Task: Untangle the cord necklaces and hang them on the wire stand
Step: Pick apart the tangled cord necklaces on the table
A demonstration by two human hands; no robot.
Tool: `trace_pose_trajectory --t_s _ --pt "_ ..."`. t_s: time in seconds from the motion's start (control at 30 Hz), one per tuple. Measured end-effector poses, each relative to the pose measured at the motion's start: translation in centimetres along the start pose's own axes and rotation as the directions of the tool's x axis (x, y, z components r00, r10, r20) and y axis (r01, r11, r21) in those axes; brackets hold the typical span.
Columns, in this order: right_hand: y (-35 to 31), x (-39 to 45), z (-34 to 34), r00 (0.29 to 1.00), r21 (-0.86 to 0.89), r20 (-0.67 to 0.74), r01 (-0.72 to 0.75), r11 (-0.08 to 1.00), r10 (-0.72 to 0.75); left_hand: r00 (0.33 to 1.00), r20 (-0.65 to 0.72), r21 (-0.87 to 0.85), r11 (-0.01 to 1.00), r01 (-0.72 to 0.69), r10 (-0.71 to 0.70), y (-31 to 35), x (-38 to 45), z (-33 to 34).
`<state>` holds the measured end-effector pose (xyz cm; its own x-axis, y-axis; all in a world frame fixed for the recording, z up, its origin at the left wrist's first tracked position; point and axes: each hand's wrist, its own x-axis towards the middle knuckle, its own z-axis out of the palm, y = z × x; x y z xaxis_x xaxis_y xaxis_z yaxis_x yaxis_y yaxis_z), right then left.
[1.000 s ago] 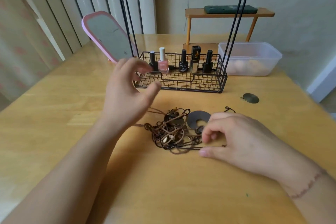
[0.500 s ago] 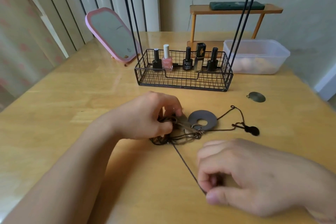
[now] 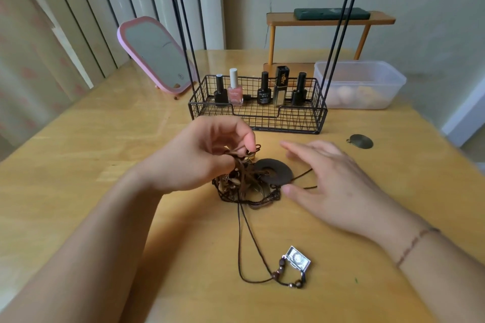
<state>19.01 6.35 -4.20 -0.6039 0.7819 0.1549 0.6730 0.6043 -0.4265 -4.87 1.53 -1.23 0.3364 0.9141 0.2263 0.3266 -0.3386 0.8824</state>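
A tangle of brown and black cord necklaces lies on the wooden table, with a dark ring pendant on its right side. My left hand pinches brown cords at the top of the tangle and lifts them slightly. My right hand hovers just right of the ring with fingers spread and holds nothing. One black cord runs toward me and ends in a silver rectangular pendant with beads. The black wire stand rises behind the tangle; its hooks are cut off at the top.
Several nail polish bottles stand in the stand's wire basket. A pink mirror leans at back left, a clear plastic box and a small wooden shelf at back right. A dark oval pendant lies alone at right.
My right hand pulled one black cord toward me, let it go, and moved back up beside the ring. My left hand came down on the tangle and now lifts some brown cords.
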Motion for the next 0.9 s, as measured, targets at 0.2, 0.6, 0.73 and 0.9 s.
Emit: trace_pose_trajectory --t_s 0.2,0.6,0.73,0.9 --pt "0.5 0.8 0.9 0.981 -0.042 -0.144 0.129 0.991 -0.134 0.998 -0.055 -0.18 0.983 -0.022 0.013 0.1 -0.1 -0.2" --pt "0.5 1.4 0.9 0.99 0.489 -0.054 -0.086 0.868 0.129 0.856 -0.435 0.528 0.69 0.494 -0.28 -1.8 0.5 0.0" --pt "-1.8 -0.4 -0.4 0.954 0.253 -0.288 0.164 0.953 -0.087 0.813 -0.493 0.522 0.642 0.561 -0.31 -1.9 0.3 -0.6" --pt "-4.5 -3.0 -0.7 0.952 -0.146 0.228 0.238 0.96 -0.202 0.918 -0.393 0.549 0.788 0.28 -0.052 -0.8 0.0 -0.8"
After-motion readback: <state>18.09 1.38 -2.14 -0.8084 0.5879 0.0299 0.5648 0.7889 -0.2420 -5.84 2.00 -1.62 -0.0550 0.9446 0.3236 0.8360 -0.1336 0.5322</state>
